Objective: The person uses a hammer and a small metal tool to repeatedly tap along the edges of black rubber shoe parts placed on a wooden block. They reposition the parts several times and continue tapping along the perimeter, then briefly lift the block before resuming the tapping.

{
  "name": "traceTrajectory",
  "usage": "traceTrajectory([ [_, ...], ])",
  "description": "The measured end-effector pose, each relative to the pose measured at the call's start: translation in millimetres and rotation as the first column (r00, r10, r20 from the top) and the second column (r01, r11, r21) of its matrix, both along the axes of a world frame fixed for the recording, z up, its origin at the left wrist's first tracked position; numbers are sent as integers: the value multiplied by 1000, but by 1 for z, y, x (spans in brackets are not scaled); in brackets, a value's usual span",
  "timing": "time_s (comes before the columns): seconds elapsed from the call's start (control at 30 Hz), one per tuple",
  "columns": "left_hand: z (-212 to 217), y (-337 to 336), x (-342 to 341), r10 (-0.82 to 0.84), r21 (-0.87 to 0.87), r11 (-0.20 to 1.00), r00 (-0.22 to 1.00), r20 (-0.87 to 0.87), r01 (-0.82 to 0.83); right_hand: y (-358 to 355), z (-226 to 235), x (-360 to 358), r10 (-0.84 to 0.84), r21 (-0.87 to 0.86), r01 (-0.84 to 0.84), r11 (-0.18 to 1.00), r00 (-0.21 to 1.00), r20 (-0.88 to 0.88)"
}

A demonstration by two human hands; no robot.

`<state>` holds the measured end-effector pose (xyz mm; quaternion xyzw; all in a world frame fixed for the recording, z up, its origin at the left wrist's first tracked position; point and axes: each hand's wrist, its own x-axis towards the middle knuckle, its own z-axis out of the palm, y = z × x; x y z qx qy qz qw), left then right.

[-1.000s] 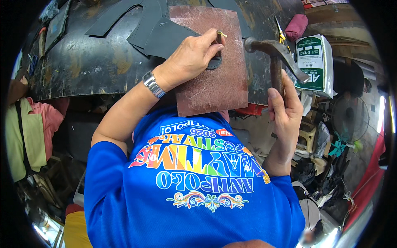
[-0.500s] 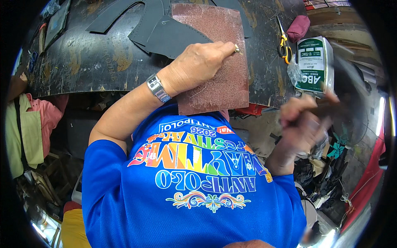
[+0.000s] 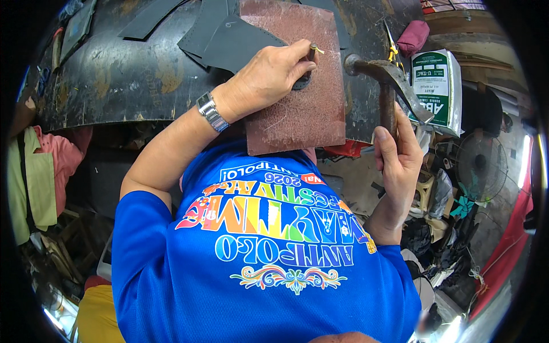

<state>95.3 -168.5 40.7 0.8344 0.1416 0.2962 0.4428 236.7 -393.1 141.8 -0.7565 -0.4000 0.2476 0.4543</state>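
My left hand (image 3: 263, 80), with a silver watch on its wrist, is closed around a short metal punch (image 3: 314, 47); only its top end shows. Under those fingers, a small black piece (image 3: 303, 82) shows on a reddish-brown board (image 3: 297, 126), which overhangs the table's near edge. The punch's lower end is hidden. My right hand (image 3: 400, 154) grips the handle of a hammer (image 3: 382, 71), raised to the right of the board. The hammer head is apart from the punch. Flat black cut-out pieces (image 3: 237, 43) with rows of holes near their edges lie beside and partly on the board.
A dark, worn table (image 3: 126, 86) spreads out ahead. Yellow-handled scissors (image 3: 393, 52), a maroon pouch (image 3: 413, 38) and a green-and-white can (image 3: 437, 86) stand at the right. A fan (image 3: 483, 166) is beyond the right edge. At the left are pink and light-green cloth (image 3: 51, 166).
My right hand, blurred before, now holds the hammer still and clear, farther up beside the board. My left hand with the punch has shifted slightly left and away from me.
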Motion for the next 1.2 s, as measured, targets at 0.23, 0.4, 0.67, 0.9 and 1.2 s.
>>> traceTrajectory([
  [0.23,0,-7,1,14,124,992,999,50,-20,2,18,-12,-32,3,32,999,999,7],
  [0.4,4,-20,1,30,273,961,997,64,-47,7,26,-12,201,662,-147,735,979,-6],
  [0.67,6,-3,0,87,-127,988,996,2,-86,0,9,-5,42,-117,-17,993,977,207],
  [0.9,-1,-5,-5,52,-51,998,997,52,-49,3,1,-4,4,-61,-1,998,999,35],
  [1.2,3,-7,-5,34,47,998,998,58,-37,3,-6,-6,35,-48,-34,998,999,20],
])
